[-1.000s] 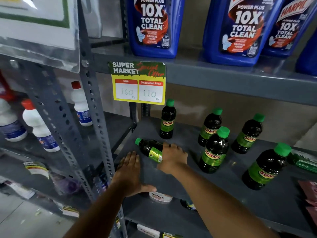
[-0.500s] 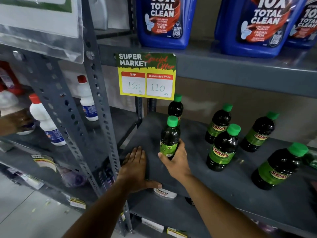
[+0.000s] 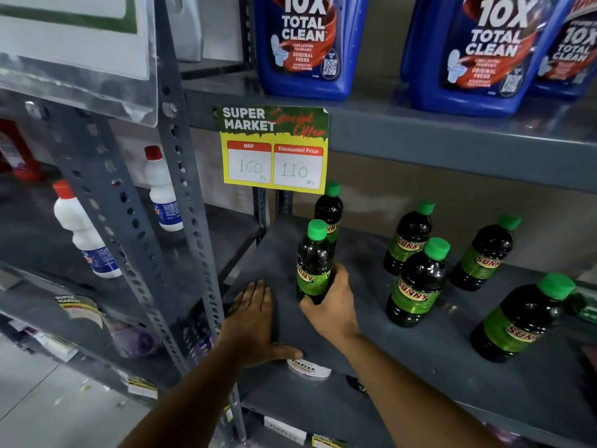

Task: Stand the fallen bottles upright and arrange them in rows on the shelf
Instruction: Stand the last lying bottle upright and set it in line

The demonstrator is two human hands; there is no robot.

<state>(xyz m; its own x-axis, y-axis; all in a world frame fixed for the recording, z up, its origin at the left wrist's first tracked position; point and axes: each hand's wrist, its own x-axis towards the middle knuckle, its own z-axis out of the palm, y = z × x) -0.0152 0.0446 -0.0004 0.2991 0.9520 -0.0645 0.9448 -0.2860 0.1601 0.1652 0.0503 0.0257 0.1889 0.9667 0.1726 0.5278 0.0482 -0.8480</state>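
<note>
Dark bottles with green caps and green SUNNY labels stand on the grey shelf (image 3: 420, 376). My right hand (image 3: 332, 305) grips the lower part of one upright bottle (image 3: 313, 257) at the shelf's left end, directly in front of another upright bottle (image 3: 329, 208) at the back. My left hand (image 3: 255, 321) lies flat, palm down, on the shelf's front left corner, fingers spread and holding nothing. Further right stand several more upright bottles: one at the back (image 3: 408, 237), one in front of it (image 3: 416, 282), another at the back right (image 3: 484, 253) and a nearer one (image 3: 523, 318). A green-labelled bottle (image 3: 584, 305) lies at the far right edge.
A yellow and green price tag (image 3: 274, 150) hangs from the upper shelf, which carries big blue cleaner jugs (image 3: 310, 46). A perforated grey upright post (image 3: 190, 221) stands left of the shelf. White bottles with red caps (image 3: 84, 227) sit in the neighbouring bay.
One second ago the bottle lay on its side under my right hand. It has been tipped upright and now stands in front of the back-left bottle. My left hand stayed flat on the shelf.
</note>
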